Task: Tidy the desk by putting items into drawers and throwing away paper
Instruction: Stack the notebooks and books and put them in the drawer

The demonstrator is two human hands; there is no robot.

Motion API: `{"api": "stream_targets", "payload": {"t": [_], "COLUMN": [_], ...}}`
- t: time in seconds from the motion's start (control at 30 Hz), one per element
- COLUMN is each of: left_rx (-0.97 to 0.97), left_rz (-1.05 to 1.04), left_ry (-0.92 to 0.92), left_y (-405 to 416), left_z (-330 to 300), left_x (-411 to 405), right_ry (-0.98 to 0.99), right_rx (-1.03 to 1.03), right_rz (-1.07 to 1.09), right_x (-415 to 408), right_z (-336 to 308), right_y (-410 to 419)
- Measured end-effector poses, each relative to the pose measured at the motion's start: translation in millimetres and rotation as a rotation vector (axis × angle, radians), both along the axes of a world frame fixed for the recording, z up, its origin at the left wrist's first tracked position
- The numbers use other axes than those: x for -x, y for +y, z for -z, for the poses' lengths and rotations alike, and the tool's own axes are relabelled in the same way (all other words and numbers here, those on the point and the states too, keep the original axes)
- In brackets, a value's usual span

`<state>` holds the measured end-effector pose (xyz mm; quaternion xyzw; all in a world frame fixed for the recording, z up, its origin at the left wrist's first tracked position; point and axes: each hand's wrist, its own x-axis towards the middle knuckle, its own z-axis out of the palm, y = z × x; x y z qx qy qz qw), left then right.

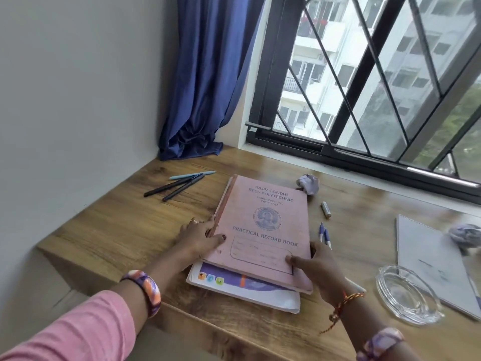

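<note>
**Desk, mid-tidy: book stack in both hands**

1. Desk [109,222]. Wooden top, set into a wall corner under a barred window [364,82]; blue curtain [205,82] pools on its far left corner.
2. Pens [179,183]. One pale blue, two black, loose near the far left corner, well apart from the stack.
3. Left hand [200,237]. Against the left edge of the stack, fingers spread flat onto the pink cover, thumb side at the spine; pressing rather than clasping.
4. Record book [263,230]. Pink, top of the stack, middle of the desk toward the near edge.
5. White book [242,290]. Beneath the record book, its near end sticking out, skewed.
6. Right hand [317,269]. Gripping the stack's near right corner, thumb on the cover, fingers curled under the edge.
7. Paper ball [308,183]. Crumpled, near the far edge, just beyond the record book.
8. Marker [326,209] and two blue pens [324,234]. Loose, right of the stack.
9. Ashtray [408,295]. Glass, by the near edge, right.
10. Pad [429,256]. Right end of the desk; a second paper ball [466,235] lies on it.

Risk: the books are misaligned, so a lift could let the lower one slide out, probably over the near edge. The right forearm could sweep the blue pens, and the ashtray is near that elbow's path.
</note>
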<state>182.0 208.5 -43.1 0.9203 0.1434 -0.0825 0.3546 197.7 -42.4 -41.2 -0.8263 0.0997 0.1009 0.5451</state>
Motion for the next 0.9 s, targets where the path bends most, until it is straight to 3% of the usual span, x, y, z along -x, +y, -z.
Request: {"api": "stream_targets", "payload": {"t": [0.4,0.5,0.57,0.63,0.7,0.77,0.9], "left_rx": [0.212,-0.039,-0.196,-0.06,0.072,0.217,0.55], "left_rz": [0.039,-0.046,-0.095,-0.035,0.121,0.295,0.503], "left_ry": [-0.061,-0.135,-0.335,-0.495,-0.529,-0.454,-0.117], "left_y": [10,-6,-31,-69,-116,-165,-262], "left_z": [1,-11,-20,-38,-55,-68,-78], "left_x": [-1,-1,-6,-10,-16,-24,-42], "right_ry": [-0.088,-0.05,-0.072,-0.148,-0.243,-0.292,-0.278], "right_rx": [0.252,0.282,0.251,0.248,0.288,0.323,0.41], "right_rz": [-0.134,-0.213,-0.239,-0.227,-0.171,-0.094,0.068], "right_x": [6,7,10,13,15,16,21], "right_z": [-13,-21,-31,-44,-57,-66,-64], "right_y": [3,1,-8,-24,-50,-83,-166]}}
